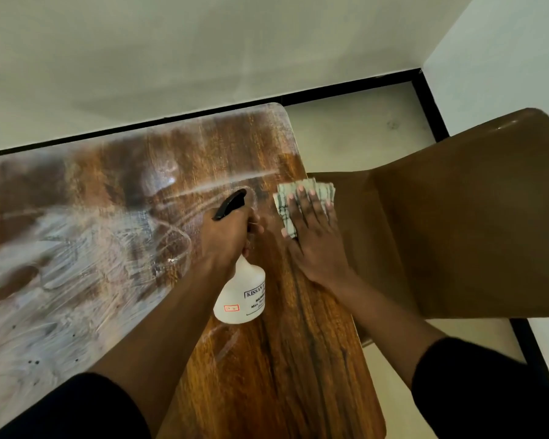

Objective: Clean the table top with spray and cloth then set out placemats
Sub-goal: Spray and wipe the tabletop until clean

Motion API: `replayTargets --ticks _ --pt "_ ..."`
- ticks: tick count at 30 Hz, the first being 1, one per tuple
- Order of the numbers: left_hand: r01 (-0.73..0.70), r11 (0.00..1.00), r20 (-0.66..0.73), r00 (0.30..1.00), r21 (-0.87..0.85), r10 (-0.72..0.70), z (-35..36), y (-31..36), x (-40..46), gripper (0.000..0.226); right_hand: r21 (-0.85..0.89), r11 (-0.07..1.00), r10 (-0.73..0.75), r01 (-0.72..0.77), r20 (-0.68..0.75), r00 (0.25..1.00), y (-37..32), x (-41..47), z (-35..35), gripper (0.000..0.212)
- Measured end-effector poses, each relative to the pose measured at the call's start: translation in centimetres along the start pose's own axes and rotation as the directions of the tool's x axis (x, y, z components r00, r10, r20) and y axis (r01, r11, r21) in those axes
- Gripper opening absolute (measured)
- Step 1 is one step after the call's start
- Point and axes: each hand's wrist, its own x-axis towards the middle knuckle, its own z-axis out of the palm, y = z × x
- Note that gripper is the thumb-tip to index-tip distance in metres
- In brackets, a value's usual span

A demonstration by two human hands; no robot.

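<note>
Left fingers (251, 231) gripping spray bottle (241, 296) labelled "KISSAN", right fingers (311, 201) flat on cloth (286, 204)

A white spray bottle (240, 294) with a black nozzle stands over a brown wood-grain desk (286, 359). Right of the bottle lies a pale cloth (286, 201) with dark checked lines. Beyond it, a plain brown chair (457, 232).
</note>
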Motion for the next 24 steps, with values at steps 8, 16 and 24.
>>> replayTargets --ticks 8,16,24 --pt "0.012 1.0 0.005 1.0 -0.014 -0.011 -0.4 0.2 1.8 0.016 -0.059 0.996 -0.066 0.069 0.063 0.996 1.2 -0.3 0.2 0.07" --pt "-0.004 0.999 -0.012 1.0 -0.046 0.004 -0.8 1.3 2.3 0.018 -0.086 0.995 -0.043 0.048 0.06 0.997 1.0 14.8 -2.7 0.074" --pt "0.011 0.998 -0.047 0.999 -0.069 -0.014 -1.7 1.9 2.5 0.016 -0.07 0.998 0.008 -0.004 0.053 0.999 -0.2 17.6 -3.1 0.072"
